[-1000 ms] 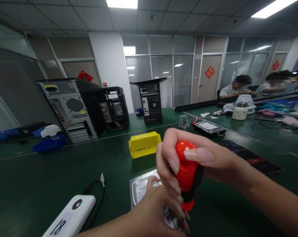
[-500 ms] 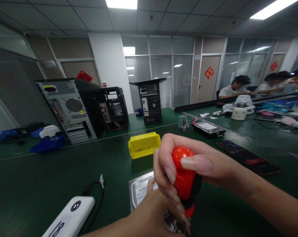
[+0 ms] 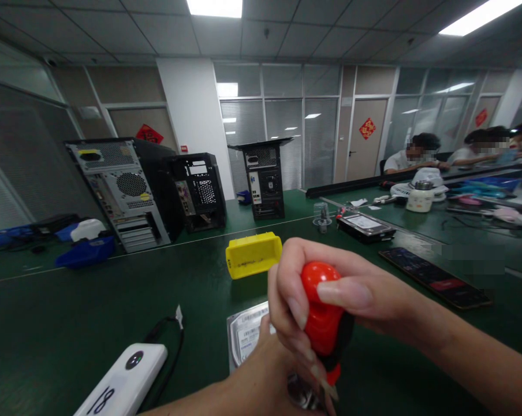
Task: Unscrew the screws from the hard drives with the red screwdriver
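Note:
My right hand (image 3: pixel 304 306) is closed around the red and black handle of a screwdriver (image 3: pixel 324 329), its thumb lying along the rounded top. The handle points downward over a silver hard drive (image 3: pixel 243 332) with a white label, which lies on the green table. My left hand (image 3: pixel 269 370) grips the hard drive, one finger reaching over its labelled face. My hands cover much of the drive, and the screwdriver's tip is out of sight behind the fingers.
A yellow bin (image 3: pixel 254 257) stands just beyond the drive. To the left lies a white power bank (image 3: pixel 126 375) with a black cable; to the right, a phone (image 3: pixel 434 277) and another hard drive (image 3: pixel 365 225). Computer cases (image 3: pixel 126 190) stand behind. People sit at far right.
The screwdriver handle and my right hand have shifted very slightly downward. My left hand keeps its place on the drive.

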Available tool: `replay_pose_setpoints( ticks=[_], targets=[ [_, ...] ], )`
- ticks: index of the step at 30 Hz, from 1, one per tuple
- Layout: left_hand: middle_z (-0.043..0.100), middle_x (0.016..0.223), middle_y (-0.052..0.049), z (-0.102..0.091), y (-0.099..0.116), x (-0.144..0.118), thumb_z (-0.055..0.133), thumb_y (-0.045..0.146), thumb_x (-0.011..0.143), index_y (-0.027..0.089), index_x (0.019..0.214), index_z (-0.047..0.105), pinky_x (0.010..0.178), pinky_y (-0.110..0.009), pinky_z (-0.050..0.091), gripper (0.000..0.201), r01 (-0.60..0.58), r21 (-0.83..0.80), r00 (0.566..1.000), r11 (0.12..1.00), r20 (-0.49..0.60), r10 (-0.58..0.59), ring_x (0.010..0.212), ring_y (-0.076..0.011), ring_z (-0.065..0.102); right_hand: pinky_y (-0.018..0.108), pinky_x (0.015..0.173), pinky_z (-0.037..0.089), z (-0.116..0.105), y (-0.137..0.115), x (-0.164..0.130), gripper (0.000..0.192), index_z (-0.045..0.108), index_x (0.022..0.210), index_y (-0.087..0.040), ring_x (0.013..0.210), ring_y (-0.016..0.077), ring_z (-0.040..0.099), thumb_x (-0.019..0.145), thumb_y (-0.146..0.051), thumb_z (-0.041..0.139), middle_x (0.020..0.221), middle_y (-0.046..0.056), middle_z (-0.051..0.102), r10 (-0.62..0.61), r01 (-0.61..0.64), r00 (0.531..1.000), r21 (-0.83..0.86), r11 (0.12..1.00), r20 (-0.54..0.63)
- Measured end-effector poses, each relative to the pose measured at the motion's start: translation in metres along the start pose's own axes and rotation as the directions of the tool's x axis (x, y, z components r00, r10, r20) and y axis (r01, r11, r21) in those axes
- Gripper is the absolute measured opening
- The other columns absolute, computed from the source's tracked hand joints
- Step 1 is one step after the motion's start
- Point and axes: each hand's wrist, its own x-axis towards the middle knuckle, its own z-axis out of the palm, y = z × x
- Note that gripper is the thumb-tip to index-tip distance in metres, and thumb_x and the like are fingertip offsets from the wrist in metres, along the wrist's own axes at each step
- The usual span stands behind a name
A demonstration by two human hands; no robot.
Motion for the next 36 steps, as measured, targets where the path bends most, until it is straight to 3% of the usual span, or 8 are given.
replay_pose_setpoints(
  ticks=[5, 10, 14, 18, 24, 29, 32, 36],
  targets=[
    [0.074, 0.105, 0.006, 0.0, 0.0, 0.0, 0.07, 0.052, 0.081, 0.031, 0.096, 0.074, 0.115, -0.04, 0.024, 0.026, 0.025, 0.004, 1.0, 1.0, 0.003, -0.025, 0.12, -0.0249, 0.055, 0.025, 0.064, 0.044, 0.002, -0.002, 0.0, 0.014, 0.056, 0.094, -0.014, 0.063, 0.0092, 0.054, 0.095, -0.028, 0.054, 0.08, 0.002, 0.055, -0.015, 0.015, 1.0, -0.013, 1.0, 0.006],
    [0.068, 0.122, 0.0, 0.003, -0.005, 0.0, 0.077, 0.065, 0.064, 0.029, 0.113, 0.069, 0.111, -0.044, 0.03, 0.061, 0.125, -0.037, 0.99, 0.992, -0.056, -0.127, 0.129, -0.0335, 0.046, 0.026, 0.065, 0.045, 0.005, -0.008, 0.001, 0.015, 0.054, 0.095, -0.014, 0.065, 0.0104, 0.054, 0.092, -0.028, 0.058, 0.08, 0.002, 0.054, 0.039, -0.039, 0.999, -0.03, 0.999, 0.004],
    [0.075, 0.1, -0.001, 0.001, -0.005, 0.0, 0.069, 0.065, 0.076, 0.023, 0.093, 0.076, 0.108, -0.039, 0.036, 0.046, 0.052, -0.087, 0.997, 0.995, 0.068, -0.046, 0.106, -0.0261, 0.065, 0.025, 0.065, 0.049, 0.009, -0.009, 0.001, 0.014, 0.056, 0.093, -0.014, 0.063, 0.0091, 0.058, 0.09, -0.025, 0.064, 0.079, 0.002, 0.059, 0.011, -0.012, 1.0, -0.03, 0.999, -0.027],
    [0.076, 0.091, 0.0, 0.003, -0.006, 0.005, 0.059, 0.066, 0.084, 0.019, 0.076, 0.076, 0.098, -0.031, 0.046, 0.05, 0.054, -0.079, 0.994, 0.995, 0.097, -0.047, 0.091, -0.0212, 0.071, 0.021, 0.065, 0.052, 0.013, -0.009, -0.001, 0.014, 0.058, 0.095, -0.015, 0.071, 0.0086, 0.065, 0.088, -0.021, 0.069, 0.084, 0.002, 0.064, 0.041, -0.044, 0.997, -0.041, 0.998, -0.066],
    [0.076, 0.091, 0.0, 0.005, -0.009, 0.01, 0.06, 0.066, 0.083, 0.02, 0.078, 0.077, 0.099, -0.036, 0.045, 0.049, 0.048, -0.057, 0.993, 0.997, 0.107, -0.042, 0.096, -0.0243, 0.07, 0.015, 0.056, 0.051, 0.017, -0.003, 0.0, 0.024, 0.048, 0.09, -0.019, 0.059, 0.0045, 0.063, 0.086, -0.02, 0.072, 0.082, 0.0, 0.066, -0.02, 0.023, 0.997, 0.044, 0.999, -0.071],
    [0.076, 0.099, 0.0, 0.001, -0.011, 0.006, 0.071, 0.063, 0.075, 0.023, 0.078, 0.077, 0.109, -0.042, 0.033, 0.041, 0.06, -0.027, 0.995, 0.998, 0.079, -0.058, 0.1, -0.0264, 0.068, 0.009, 0.044, 0.042, 0.01, 0.003, 0.005, 0.024, 0.05, 0.095, -0.022, 0.044, -0.0001, 0.051, 0.086, -0.027, 0.072, 0.074, -0.004, 0.061, -0.054, 0.059, 0.996, 0.069, 0.996, -0.071],
    [0.076, 0.1, -0.001, 0.002, -0.012, 0.005, 0.076, 0.06, 0.072, 0.024, 0.078, 0.077, 0.112, -0.042, 0.028, 0.037, 0.079, -0.011, 0.995, 0.997, 0.058, -0.078, 0.102, -0.0264, 0.068, 0.012, 0.045, 0.043, 0.008, 0.002, 0.007, 0.021, 0.056, 0.09, -0.019, 0.044, 0.0014, 0.046, 0.087, -0.036, 0.068, 0.067, -0.005, 0.056, -0.045, 0.05, 0.994, 0.053, 0.997, -0.102],
    [0.076, 0.095, -0.002, 0.008, -0.012, 0.011, 0.067, 0.062, 0.08, 0.024, 0.08, 0.078, 0.109, -0.042, 0.034, 0.04, 0.098, -0.002, 0.994, 0.995, 0.057, -0.098, 0.105, -0.0276, 0.066, 0.021, 0.053, 0.048, 0.007, -0.005, 0.007, 0.033, 0.063, 0.091, -0.013, 0.056, 0.0085, 0.054, 0.085, -0.045, 0.062, 0.076, 0.002, 0.056, 0.023, -0.019, 0.997, 0.049, 0.999, -0.079]
  ],
)
